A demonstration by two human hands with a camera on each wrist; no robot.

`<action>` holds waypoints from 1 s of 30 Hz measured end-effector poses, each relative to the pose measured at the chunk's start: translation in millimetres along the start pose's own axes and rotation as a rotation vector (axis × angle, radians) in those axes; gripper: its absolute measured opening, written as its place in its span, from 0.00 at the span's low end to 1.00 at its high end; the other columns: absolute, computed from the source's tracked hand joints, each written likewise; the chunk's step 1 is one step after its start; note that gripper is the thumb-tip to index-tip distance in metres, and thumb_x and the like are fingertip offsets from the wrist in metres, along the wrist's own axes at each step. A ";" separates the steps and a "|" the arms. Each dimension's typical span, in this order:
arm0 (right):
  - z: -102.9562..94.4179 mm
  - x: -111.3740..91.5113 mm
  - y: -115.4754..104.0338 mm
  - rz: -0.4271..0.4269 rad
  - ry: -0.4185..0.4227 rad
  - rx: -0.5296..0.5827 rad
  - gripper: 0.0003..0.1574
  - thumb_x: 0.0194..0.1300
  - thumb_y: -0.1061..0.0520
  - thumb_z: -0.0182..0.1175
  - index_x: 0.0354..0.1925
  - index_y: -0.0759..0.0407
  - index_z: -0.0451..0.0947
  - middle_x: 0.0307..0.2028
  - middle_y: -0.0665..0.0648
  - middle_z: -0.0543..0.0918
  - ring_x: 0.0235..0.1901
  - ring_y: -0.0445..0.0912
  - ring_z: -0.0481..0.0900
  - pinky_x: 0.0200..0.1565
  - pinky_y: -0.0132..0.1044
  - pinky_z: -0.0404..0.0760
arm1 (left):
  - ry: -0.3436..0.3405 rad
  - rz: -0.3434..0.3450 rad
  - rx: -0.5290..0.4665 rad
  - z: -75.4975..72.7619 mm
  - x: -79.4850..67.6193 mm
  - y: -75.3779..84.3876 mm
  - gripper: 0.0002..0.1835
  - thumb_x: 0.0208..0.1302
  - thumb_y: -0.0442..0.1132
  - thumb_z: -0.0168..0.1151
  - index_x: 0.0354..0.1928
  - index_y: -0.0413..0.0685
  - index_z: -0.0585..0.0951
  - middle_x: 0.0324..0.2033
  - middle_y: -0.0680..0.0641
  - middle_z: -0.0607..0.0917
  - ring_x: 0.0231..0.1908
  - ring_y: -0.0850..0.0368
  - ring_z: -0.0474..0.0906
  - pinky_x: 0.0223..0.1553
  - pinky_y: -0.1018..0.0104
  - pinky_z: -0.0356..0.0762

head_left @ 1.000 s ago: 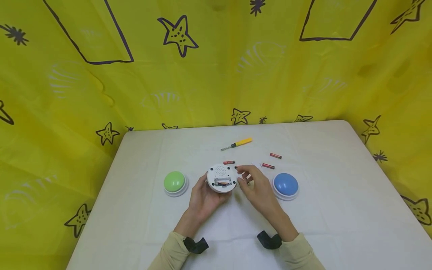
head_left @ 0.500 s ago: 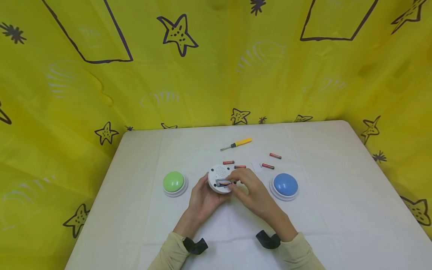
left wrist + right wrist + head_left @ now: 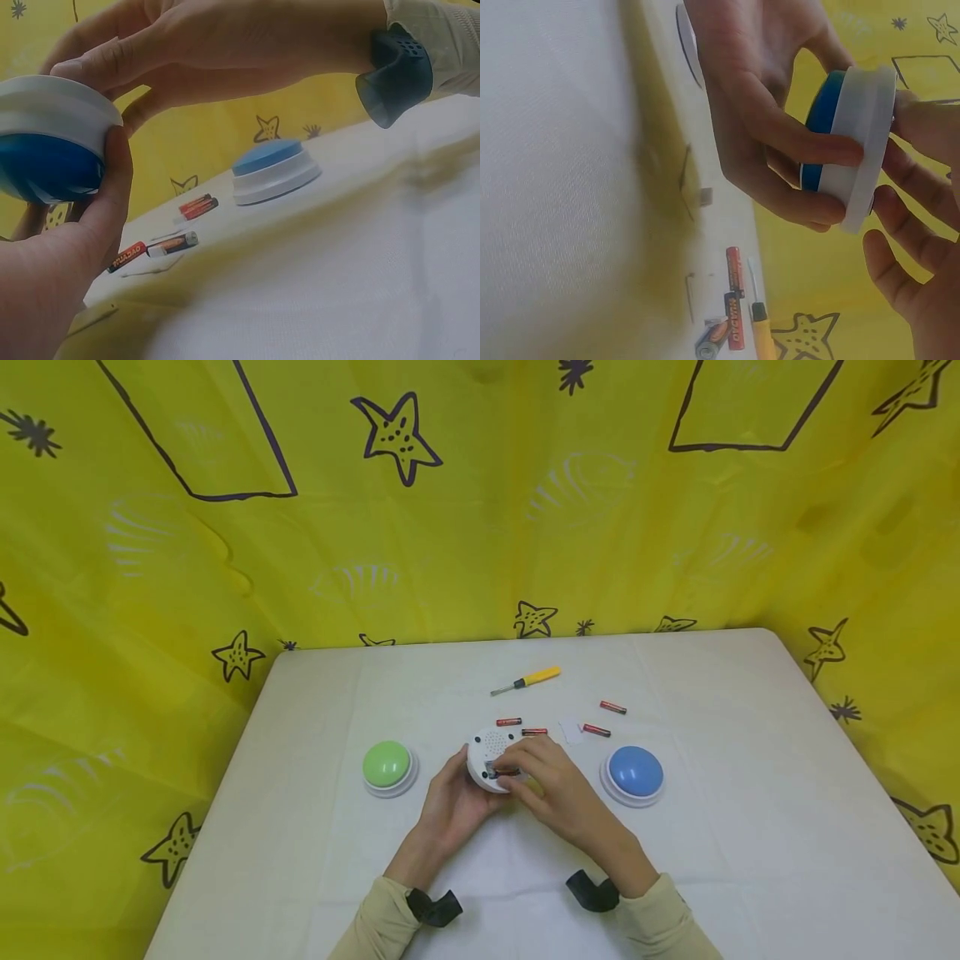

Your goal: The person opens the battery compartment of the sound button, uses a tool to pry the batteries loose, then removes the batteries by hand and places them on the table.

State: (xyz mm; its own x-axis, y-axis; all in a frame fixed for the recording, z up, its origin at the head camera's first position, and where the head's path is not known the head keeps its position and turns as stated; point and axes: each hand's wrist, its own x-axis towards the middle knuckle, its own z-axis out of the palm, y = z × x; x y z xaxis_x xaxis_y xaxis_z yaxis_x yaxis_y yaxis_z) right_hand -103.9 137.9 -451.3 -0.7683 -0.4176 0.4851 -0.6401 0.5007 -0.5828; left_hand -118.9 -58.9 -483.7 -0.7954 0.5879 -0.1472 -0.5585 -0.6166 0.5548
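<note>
My left hand (image 3: 448, 806) holds a round push-button light (image 3: 477, 758) from below and the side, its white back turned up. In the left wrist view its blue dome (image 3: 49, 166) faces down. Speaker holes and a battery compartment (image 3: 491, 769) show on the back. Over this compartment is my right hand (image 3: 558, 789), its thumb and fingertips pinching a small dark red battery (image 3: 510, 772). The fingers partly cover the battery, so how it sits in the compartment cannot be told. Both wrist views show the light held off the table.
Several loose red batteries (image 3: 597, 730) lie beyond the hands, around a small white flat piece (image 3: 572, 732). A yellow-handled screwdriver (image 3: 542, 676) lies farther back. A green button light (image 3: 386, 764) stands left, a blue one (image 3: 636, 771) right, on the white table (image 3: 315, 852).
My right hand has moved left from beside the light onto its battery compartment, uncovering a battery and the white piece on the table. The light has shifted slightly right in my left hand.
</note>
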 end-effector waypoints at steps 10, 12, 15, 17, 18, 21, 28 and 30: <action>2.0 -1.1 2.0 -0.016 0.007 0.029 0.11 0.68 0.60 0.69 0.48 0.50 0.83 0.48 0.46 0.82 0.54 0.42 0.76 0.59 0.36 0.75 | 0.017 -0.022 0.033 -0.6 -0.9 -0.2 0.32 0.86 0.52 0.31 0.84 0.52 0.44 0.82 0.40 0.50 0.67 0.54 0.71 0.65 0.56 0.77; 2.6 -1.4 1.6 -0.013 0.009 0.033 0.11 0.68 0.61 0.69 0.47 0.50 0.83 0.48 0.46 0.82 0.54 0.42 0.76 0.60 0.36 0.75 | 0.008 -0.020 0.033 -0.4 -1.2 -0.3 0.32 0.86 0.52 0.31 0.84 0.52 0.44 0.83 0.40 0.50 0.68 0.54 0.71 0.65 0.56 0.77; 3.2 -2.6 0.2 0.010 0.013 0.051 0.10 0.69 0.61 0.68 0.48 0.51 0.81 0.48 0.45 0.82 0.54 0.42 0.76 0.60 0.36 0.75 | -0.018 -0.017 0.029 -0.8 -1.2 -0.2 0.33 0.86 0.52 0.31 0.85 0.54 0.41 0.84 0.40 0.48 0.71 0.53 0.69 0.67 0.55 0.76; 3.4 -3.5 -0.8 0.031 0.017 0.063 0.10 0.70 0.61 0.67 0.48 0.51 0.81 0.47 0.45 0.83 0.54 0.41 0.77 0.60 0.36 0.76 | -0.030 -0.016 0.027 -1.1 -1.6 -0.5 0.33 0.86 0.52 0.31 0.85 0.56 0.40 0.84 0.40 0.47 0.72 0.52 0.68 0.68 0.54 0.75; 3.4 -3.9 -1.5 0.045 0.017 0.072 0.10 0.70 0.61 0.67 0.49 0.51 0.81 0.48 0.45 0.83 0.54 0.41 0.77 0.60 0.35 0.75 | -0.031 -0.015 0.028 -1.2 -1.7 -0.7 0.33 0.86 0.52 0.31 0.85 0.57 0.39 0.84 0.41 0.47 0.73 0.51 0.68 0.68 0.53 0.74; 4.6 -5.3 -1.9 0.060 0.035 0.097 0.12 0.70 0.61 0.67 0.50 0.53 0.80 0.48 0.46 0.83 0.52 0.40 0.77 0.57 0.33 0.77 | -0.042 -0.014 0.017 -1.8 -1.5 -1.8 0.33 0.86 0.51 0.32 0.85 0.60 0.40 0.84 0.43 0.47 0.72 0.51 0.68 0.69 0.52 0.73; 10.7 -7.5 -0.4 0.074 0.107 0.173 0.13 0.68 0.66 0.67 0.49 0.56 0.81 0.46 0.50 0.83 0.45 0.42 0.78 0.48 0.34 0.80 | 0.010 -0.019 0.087 4.1 -5.3 -2.0 0.34 0.86 0.52 0.31 0.84 0.50 0.41 0.81 0.38 0.51 0.70 0.51 0.71 0.67 0.52 0.73; 11.1 -7.7 -0.8 0.097 0.113 0.197 0.13 0.69 0.66 0.67 0.50 0.56 0.81 0.46 0.51 0.84 0.46 0.42 0.79 0.48 0.34 0.81 | 0.016 -0.026 0.113 6.1 -6.4 -2.2 0.34 0.86 0.52 0.31 0.84 0.49 0.41 0.81 0.37 0.52 0.71 0.50 0.71 0.68 0.51 0.72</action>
State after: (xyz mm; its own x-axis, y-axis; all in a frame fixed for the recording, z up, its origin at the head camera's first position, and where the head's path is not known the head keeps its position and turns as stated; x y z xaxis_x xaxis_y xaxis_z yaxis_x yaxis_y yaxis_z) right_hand -97.4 132.3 -461.8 -0.8283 -0.2814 0.4844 -0.5595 0.3722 -0.7405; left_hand -111.2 -58.1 -478.9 -0.7850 0.5943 -0.1752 -0.5497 -0.5376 0.6394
